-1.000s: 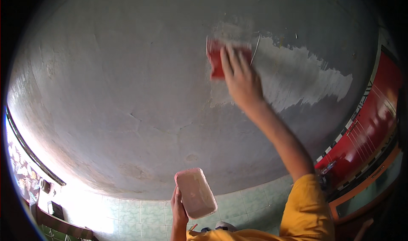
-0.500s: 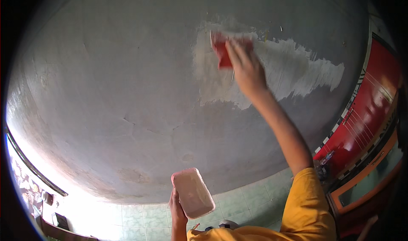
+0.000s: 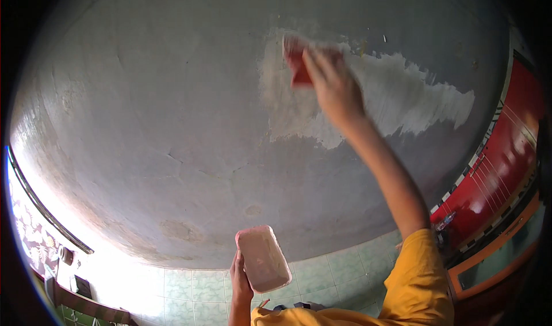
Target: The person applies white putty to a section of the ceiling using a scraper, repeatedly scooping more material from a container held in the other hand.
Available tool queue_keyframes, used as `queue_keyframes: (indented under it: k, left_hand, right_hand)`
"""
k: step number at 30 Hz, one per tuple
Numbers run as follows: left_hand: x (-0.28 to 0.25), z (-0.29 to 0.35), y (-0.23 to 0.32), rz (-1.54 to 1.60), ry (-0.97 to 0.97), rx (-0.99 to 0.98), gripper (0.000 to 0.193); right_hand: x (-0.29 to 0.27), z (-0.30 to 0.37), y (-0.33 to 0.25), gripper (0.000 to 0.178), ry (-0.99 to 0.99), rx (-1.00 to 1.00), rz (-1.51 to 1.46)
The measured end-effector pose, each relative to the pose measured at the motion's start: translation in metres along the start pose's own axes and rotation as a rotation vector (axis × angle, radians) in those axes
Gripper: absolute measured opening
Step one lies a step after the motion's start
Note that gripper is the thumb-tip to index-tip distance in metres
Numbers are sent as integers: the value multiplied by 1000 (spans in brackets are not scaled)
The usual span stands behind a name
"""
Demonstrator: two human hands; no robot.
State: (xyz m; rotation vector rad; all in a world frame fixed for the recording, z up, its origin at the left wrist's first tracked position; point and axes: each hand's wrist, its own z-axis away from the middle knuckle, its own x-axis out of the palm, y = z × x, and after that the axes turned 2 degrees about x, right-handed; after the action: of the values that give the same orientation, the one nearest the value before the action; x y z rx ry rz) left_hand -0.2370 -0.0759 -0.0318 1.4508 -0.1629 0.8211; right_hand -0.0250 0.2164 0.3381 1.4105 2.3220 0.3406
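Note:
My right hand [image 3: 340, 98] reaches up to a grey wall [image 3: 167, 90], fingers stretched over a flat red piece [image 3: 296, 64] held against the surface. Motion blurs that piece, and I cannot tell whether it is a stiff sheet or a cloth. It lies over the upper left part of a ragged whitish patch [image 3: 402, 90] on the wall. Low in front of me, my left hand [image 3: 241, 283] grips the left side of a shallow pinkish rectangular tray [image 3: 261, 260], tilted toward me. Pale residue coats its inside and rim.
Pale green floor tiles [image 3: 313, 274] run along the wall's foot. To the right stand a glossy red panel [image 3: 489, 176] and an orange-framed cabinet [image 3: 489, 262]. Bright light falls at the lower left, near a dark curved rail [image 3: 43, 205]. Cracks and a worn spot mark the lower wall.
The red piece and my right hand have shifted very slightly upward against the whitish patch. The tray stays in my left hand, and the whole view has turned a little.

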Motion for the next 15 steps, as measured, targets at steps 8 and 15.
queue_keyframes:
  k: [8, 15]
  left_hand:
    - [13, 17, 3, 64, 5, 41, 53]
    - [14, 16, 1, 25, 43, -17, 54]
  right_hand:
    - [-15, 85, -68, 47, -159, -6, -267]
    - [2, -26, -33, 50, 69, -52, -11]
